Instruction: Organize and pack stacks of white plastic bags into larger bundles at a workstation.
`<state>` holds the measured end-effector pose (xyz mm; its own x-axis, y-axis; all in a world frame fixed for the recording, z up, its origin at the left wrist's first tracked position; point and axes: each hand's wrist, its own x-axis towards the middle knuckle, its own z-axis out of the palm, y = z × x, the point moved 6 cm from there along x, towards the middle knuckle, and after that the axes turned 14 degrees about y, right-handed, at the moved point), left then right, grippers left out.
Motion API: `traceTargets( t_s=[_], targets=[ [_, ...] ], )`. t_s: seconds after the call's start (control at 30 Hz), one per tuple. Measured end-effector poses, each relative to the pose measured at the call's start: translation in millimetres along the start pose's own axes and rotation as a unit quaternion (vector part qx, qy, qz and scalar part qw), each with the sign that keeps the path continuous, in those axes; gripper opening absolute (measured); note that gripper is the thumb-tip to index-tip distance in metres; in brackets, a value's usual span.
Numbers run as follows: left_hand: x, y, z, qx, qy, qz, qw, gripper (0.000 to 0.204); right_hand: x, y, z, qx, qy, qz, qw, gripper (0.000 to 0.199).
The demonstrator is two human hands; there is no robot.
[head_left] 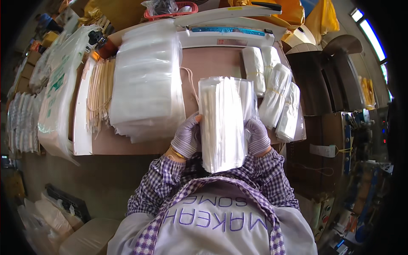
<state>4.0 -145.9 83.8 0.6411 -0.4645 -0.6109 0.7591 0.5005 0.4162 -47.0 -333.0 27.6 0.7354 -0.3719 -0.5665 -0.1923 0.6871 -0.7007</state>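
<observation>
— Head view shows us squeezing a thick stack of white packets (222, 123) between both gloved hands, held upright over the near edge of the table (212, 59). What worries us?

— Our left hand (187, 138) is closed on the stack's left side and our right hand (257, 136) on its right side, so only side pressure holds it. We judge the middle packets could slide out downward into our lap if the squeeze slackens.

— And the top?

— The upper ends fan slightly apart; slick film against film could let them splay and spill toward the big pile of clear bags (146, 80) on our left.

— Anything on the right?

— The tied white bundles (276, 93) lie just beside the stack. A tilt that way could knock them, and the outermost one sits at the table's right edge, so it might drop off.

— The sealing machine (229, 32)?

— Well apart at the far edge, so we see little risk there.
</observation>
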Motion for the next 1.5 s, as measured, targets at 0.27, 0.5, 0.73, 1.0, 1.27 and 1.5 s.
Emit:
traceTargets(
  t_s=[0.27,0.5,0.73,1.0,1.27,1.5],
  targets=[
    [5,3,4,0.041,-0.112,0.037,0.992,0.045,-4,2,1,-0.001,0.038,0.002,0.999,0.026],
    [16,1,-14,0.066,-0.012,0.039,0.997,0.043,-12,-15,23,-0.188,-0.031,-0.107,0.976,0.014],
    [20,7,-10,0.277,0.05,0.173,0.944,0.033,-18,-12,33,-0.233,0.037,-0.237,0.942,0.026],
    [27,-10,19,0.227,0.011,0.12,0.966,0.033,-29,-9,41,-0.227,-0.024,-0.059,0.972,0.054],
    [31,-16,24,0.144,-0.001,0.041,0.989,0.037,-40,-26,51,-0.182,-0.109,-0.073,0.975,0.062],
    [20,10,-16,0.096,0.028,0.042,0.994,0.042,-19,-27,4,-0.268,0.066,-0.118,0.954,0.06]
  ],
)
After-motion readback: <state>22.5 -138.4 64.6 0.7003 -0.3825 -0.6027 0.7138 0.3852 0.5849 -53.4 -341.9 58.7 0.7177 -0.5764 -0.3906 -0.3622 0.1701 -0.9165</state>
